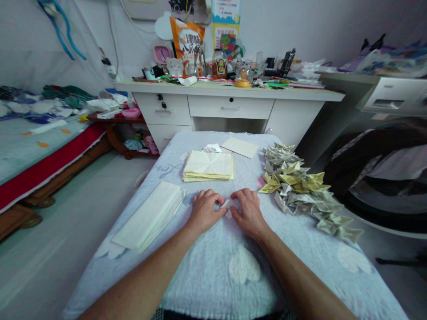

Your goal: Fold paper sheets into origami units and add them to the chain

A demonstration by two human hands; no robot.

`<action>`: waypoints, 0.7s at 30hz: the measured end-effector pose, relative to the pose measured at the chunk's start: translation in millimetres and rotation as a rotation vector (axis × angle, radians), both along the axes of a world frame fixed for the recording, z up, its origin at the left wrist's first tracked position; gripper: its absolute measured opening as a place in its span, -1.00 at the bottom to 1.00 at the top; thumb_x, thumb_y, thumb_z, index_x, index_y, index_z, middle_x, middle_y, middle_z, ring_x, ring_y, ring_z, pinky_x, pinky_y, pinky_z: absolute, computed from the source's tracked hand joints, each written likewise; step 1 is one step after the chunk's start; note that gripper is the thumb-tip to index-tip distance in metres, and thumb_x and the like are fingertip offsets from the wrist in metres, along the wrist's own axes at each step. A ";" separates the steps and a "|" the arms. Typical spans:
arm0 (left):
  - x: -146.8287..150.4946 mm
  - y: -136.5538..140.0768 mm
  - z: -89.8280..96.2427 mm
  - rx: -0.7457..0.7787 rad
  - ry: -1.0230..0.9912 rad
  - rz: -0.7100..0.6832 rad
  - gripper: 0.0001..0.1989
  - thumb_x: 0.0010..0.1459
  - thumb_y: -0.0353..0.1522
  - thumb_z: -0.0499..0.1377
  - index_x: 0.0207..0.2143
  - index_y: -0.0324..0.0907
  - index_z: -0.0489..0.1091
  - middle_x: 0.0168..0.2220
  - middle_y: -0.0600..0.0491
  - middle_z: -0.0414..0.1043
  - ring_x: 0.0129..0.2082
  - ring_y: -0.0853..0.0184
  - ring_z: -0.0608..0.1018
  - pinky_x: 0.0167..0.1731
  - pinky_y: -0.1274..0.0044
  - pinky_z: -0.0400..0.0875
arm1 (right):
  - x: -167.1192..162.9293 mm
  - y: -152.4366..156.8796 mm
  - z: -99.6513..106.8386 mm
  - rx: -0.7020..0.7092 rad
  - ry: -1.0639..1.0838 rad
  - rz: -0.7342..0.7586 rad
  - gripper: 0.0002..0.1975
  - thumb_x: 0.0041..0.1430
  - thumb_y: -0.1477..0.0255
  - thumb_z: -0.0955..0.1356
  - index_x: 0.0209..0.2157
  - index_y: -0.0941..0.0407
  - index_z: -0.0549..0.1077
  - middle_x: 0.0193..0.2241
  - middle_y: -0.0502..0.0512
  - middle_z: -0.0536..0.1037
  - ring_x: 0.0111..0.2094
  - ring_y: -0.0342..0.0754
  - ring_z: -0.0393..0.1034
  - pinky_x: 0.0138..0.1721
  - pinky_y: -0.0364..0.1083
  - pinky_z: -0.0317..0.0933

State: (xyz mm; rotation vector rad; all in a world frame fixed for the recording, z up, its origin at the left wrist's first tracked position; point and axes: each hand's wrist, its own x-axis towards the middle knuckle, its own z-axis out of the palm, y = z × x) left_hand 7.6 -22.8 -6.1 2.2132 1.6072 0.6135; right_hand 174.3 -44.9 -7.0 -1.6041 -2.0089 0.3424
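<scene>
Between my two hands is a small white folded paper, partly covered by fingers. My left hand pinches its left side, thumb and fingers closed on it. On the other side, my right hand grips the right edge with thumb and forefinger. Just beyond lies a stack of creased square paper sheets, pale on top with yellow edges. A pile of long folded paper strips rests left of my left arm. To the right, folded paper pieces with pointed ends, silver-grey and gold, lie nested in rows.
The cloth-covered table holds a crumpled white tissue and a flat card at its far side. Behind stands a cluttered white desk. A washing machine is at right, a bed at left.
</scene>
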 end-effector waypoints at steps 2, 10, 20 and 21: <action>-0.5 0.2 0.0 -0.011 0.014 -0.008 -0.89 -0.04 -0.28 0.26 -0.40 -0.06 0.43 -0.27 0.11 0.41 -0.14 0.22 0.36 -0.17 0.41 0.13 | -1.8 -0.4 0.1 0.010 0.018 0.061 -0.70 0.05 0.49 0.36 -0.12 0.09 0.41 -0.17 0.13 0.35 -0.12 0.06 0.16 -0.09 0.00 0.06; -0.8 -1.1 0.2 -0.018 0.026 -0.019 -0.90 -0.08 -0.38 0.19 -0.42 -0.06 0.44 -0.28 0.11 0.39 -0.15 0.23 0.35 -0.17 0.40 0.13 | -5.5 3.7 -1.0 0.000 -0.004 0.141 -0.94 0.11 0.48 0.37 -0.33 0.06 0.48 -0.26 0.07 0.37 -0.17 0.00 0.17 -0.15 -0.03 0.04; -1.9 0.3 -0.2 -0.017 0.018 -0.037 -0.93 0.01 -0.35 0.16 -0.46 -0.08 0.44 -0.29 0.10 0.41 -0.16 0.24 0.37 -0.18 0.41 0.14 | -6.4 8.6 0.0 -0.057 -0.086 0.113 -0.94 0.16 0.43 0.36 -0.33 0.09 0.50 -0.25 0.08 0.40 -0.17 -0.01 0.17 -0.17 -0.04 0.02; -2.0 0.7 -0.4 -0.017 0.016 -0.038 -0.92 0.02 -0.35 0.15 -0.46 -0.08 0.45 -0.29 0.09 0.41 -0.16 0.24 0.37 -0.18 0.41 0.14 | -6.6 9.0 0.5 -0.065 -0.101 0.112 -0.93 0.17 0.42 0.36 -0.33 0.09 0.50 -0.24 0.08 0.40 -0.16 -0.01 0.17 -0.17 -0.04 0.02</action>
